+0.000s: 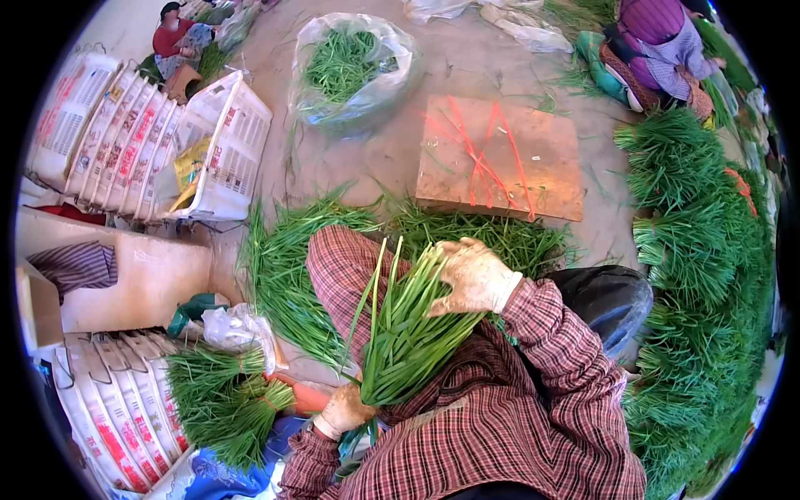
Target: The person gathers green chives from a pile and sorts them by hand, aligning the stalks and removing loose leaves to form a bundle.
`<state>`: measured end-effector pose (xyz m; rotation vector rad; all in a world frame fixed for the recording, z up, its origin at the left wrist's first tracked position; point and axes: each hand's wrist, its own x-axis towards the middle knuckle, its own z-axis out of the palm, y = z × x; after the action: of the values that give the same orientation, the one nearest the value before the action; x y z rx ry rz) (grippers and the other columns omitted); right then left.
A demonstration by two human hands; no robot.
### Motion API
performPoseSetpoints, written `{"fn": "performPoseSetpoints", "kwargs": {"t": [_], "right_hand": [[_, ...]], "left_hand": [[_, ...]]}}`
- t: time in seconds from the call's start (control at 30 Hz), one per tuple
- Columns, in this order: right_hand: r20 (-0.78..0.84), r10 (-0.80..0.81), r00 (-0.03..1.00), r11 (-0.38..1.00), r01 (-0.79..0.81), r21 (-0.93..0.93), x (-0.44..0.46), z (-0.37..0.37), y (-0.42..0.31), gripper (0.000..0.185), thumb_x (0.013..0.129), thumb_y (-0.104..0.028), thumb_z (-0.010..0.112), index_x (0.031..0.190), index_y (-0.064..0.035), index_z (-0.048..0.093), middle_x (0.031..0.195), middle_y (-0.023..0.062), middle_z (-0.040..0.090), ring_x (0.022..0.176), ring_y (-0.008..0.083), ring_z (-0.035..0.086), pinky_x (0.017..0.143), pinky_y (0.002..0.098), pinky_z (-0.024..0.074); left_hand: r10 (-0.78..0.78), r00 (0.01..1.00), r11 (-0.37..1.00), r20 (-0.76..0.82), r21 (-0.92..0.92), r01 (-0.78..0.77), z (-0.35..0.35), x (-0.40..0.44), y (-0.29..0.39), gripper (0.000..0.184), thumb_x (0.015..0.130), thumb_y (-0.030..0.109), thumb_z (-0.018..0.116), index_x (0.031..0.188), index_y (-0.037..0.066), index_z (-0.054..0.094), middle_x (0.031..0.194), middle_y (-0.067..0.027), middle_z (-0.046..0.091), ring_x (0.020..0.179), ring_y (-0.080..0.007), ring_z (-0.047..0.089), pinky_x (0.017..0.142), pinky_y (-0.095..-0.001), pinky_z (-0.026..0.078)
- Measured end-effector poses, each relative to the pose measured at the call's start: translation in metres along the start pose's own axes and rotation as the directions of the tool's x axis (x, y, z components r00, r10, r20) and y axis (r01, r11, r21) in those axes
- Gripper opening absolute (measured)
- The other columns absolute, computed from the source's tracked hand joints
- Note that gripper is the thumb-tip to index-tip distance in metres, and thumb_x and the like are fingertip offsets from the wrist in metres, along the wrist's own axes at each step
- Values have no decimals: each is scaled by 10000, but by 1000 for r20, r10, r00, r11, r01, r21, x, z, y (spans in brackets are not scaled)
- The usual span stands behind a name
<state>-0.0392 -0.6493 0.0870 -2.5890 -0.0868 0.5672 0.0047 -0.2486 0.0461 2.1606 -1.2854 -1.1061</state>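
A loose bunch of garlic chives [412, 333] lies slantwise over my lap, pale stem ends up and leaves toward me. My right hand [477, 277], in a soiled white glove, curves its fingers around the upper right side of the stems. Down at the leafy end, my left hand [346, 410] is closed on the bunch; its fingers are partly hidden by the leaves. A few stalks stick out on the bunch's left side. Loose chives [300, 275] are spread on the floor in front of my crossed legs, with a second pile [492, 237] beside them.
A board [542, 158] with red ties [473, 158] lies ahead. Beyond it stands a plastic bag [400, 83] of greens. Tied bunches [229, 400] sit at my left, stacked crates [125, 125] behind. Rows of bunches [692, 250] line the right. Two other people work farther off.
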Motion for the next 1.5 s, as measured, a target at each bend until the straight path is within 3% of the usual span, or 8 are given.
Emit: {"fn": "performPoseSetpoints", "kwargs": {"t": [0.2, 0.37, 0.6, 0.67, 1.0, 1.2, 1.3, 1.5], "right_hand": [[-101, -109, 989, 973, 128, 194, 24, 12, -14, 650, 838, -646, 698, 1233, -131, 737, 1348, 174, 648, 1372, 318, 510, 1226, 525, 230], [-86, -48, 995, 997, 52, 54, 26, -5, -31, 540, 889, -602, 682, 1128, -123, 754, 864, 192, 711, 873, 414, 701, 810, 499, 554], [-112, -237, 965, 971, 233, -49, 38, 20, -18, 342, 990, -424, 558, 1175, -210, 750, 957, 128, 728, 948, 333, 711, 867, 467, 558], [-188, -152, 970, 988, 141, -69, 41, 23, -12, 275, 994, -337, 567, 979, -108, 718, 901, 100, 711, 904, 293, 720, 848, 414, 581], [-433, 288, 854, 930, -358, -88, 25, 40, 99, 154, 963, -210, 575, 1011, -77, 635, 898, 157, 718, 917, 337, 712, 799, 449, 591], [-258, 529, 809, 839, -544, 14, -47, 26, 119, 500, 952, -451, 667, 1279, -76, 629, 1105, 174, 730, 1060, 333, 710, 885, 468, 565], [-571, 87, 816, 991, -132, -37, -61, 5, 60, 561, 897, -475, 735, 1309, -101, 661, 1211, 105, 721, 1098, 288, 698, 916, 417, 555], [-340, -205, 918, 972, 149, -182, -52, 24, -12, 351, 898, -443, 718, 1088, -149, 735, 979, 11, 656, 909, 198, 657, 790, 402, 522]], "left_hand": [[-121, 993, 970, 3, -213, 118, -9, -2, 5, 614, 801, 153, 739, 1383, 54, 572, 1275, -201, 662, 1144, -395, 656, 976, -451, 545], [89, 996, 990, -6, -109, -89, -10, 0, 2, 513, 870, 208, 715, 1352, 69, 609, 1328, -170, 641, 1151, -363, 660, 976, -428, 545], [142, 990, 989, -16, 30, -142, -10, -3, 3, 461, 888, 210, 698, 1328, 88, 634, 1324, -150, 639, 1149, -351, 660, 971, -409, 552], [-78, 997, 953, -19, -296, 69, -20, 2, 25, 449, 875, 189, 701, 1306, 79, 642, 1308, -156, 647, 1139, -360, 660, 965, -417, 551], [172, 985, 985, -36, 7, -171, 5, -6, -9, 489, 825, 146, 715, 1300, 61, 636, 1303, -190, 635, 1162, -381, 635, 964, -435, 540], [100, 994, 993, -33, -51, -102, 6, -6, -8, 464, 867, 126, 692, 1326, 80, 647, 1295, -165, 674, 1117, -376, 676, 956, -420, 556], [55, 998, 993, 18, -107, -53, -3, 0, -1, 467, 882, 158, 688, 1341, 92, 639, 1373, -156, 627, 1194, -355, 637, 992, -407, 542], [135, 991, 988, -1, -75, -134, -4, 1, -4, 472, 898, 194, 696, 1354, 94, 632, 1407, -154, 612, 1242, -336, 619, 1005, -400, 542]]}}
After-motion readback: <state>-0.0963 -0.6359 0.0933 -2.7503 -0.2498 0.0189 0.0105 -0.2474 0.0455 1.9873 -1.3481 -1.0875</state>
